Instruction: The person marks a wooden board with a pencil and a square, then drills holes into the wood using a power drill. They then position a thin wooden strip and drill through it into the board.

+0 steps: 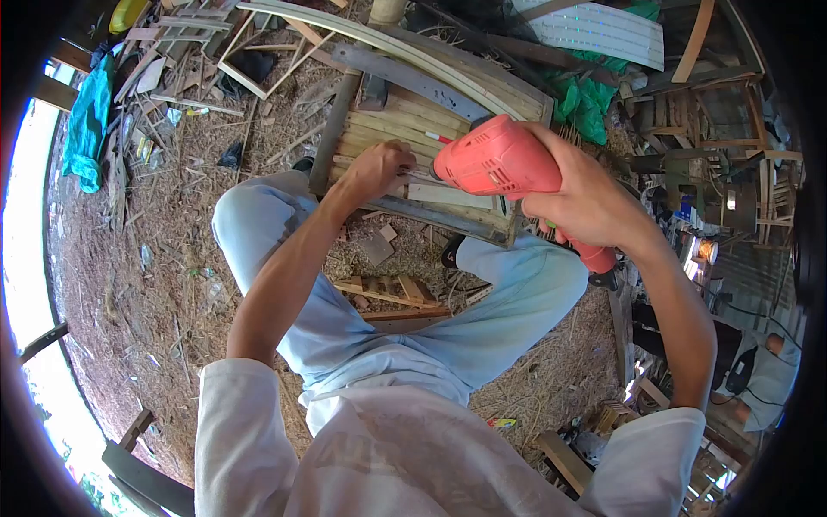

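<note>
My right hand (581, 198) is wrapped around the handle of a red power drill (500, 159), whose nose points left over a low wooden worktable (375, 129). Just left of the drill's nose, my left hand (375, 177) is closed in a pinch, low over the near part of the table. Whatever sits between those fingers is too small and hidden to name. Beneath the drill, a pale flat strip (448, 196) lies along the table's near side. A red-and-white pen-like stick (438, 137) rests behind it. Across the table's back lies a handsaw (413, 79).
Long curved wood strips (388, 43) run past the table's far edge. Scrap wood (194, 30) is heaped at the far left, and a wooden piece (388, 293) lies between my legs. Shavings cover the ground. Another person (762, 379) is at the right edge.
</note>
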A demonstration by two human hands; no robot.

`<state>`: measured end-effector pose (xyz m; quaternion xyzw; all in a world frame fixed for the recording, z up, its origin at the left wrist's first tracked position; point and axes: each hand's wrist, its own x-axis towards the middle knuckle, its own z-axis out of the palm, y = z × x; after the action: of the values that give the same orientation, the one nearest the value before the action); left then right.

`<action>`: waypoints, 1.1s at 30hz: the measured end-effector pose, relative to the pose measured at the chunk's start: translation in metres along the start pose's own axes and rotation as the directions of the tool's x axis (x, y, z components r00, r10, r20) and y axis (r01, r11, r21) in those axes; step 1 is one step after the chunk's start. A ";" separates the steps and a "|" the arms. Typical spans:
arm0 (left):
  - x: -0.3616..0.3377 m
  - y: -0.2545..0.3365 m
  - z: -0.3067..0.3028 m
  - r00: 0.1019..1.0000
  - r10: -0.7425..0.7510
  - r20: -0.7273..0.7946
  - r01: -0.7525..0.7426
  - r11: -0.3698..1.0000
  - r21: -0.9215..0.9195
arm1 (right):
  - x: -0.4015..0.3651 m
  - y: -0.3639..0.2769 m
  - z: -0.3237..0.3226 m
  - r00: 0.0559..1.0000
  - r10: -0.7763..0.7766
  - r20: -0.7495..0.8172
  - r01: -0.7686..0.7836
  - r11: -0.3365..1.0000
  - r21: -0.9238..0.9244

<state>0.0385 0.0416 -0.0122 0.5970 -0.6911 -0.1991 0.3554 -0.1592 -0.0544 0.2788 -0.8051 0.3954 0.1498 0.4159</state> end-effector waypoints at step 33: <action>0.002 -0.004 0.009 0.999 0.038 -0.027 -0.037 0.997 0.065 | -0.006 0.015 0.023 0.986 -0.167 -0.023 0.161 0.973 -0.163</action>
<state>0.0344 0.0370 -0.0207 0.5979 -0.7032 -0.1612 0.3493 -0.1720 -0.0384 0.2597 -0.8684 0.3219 0.1314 0.3534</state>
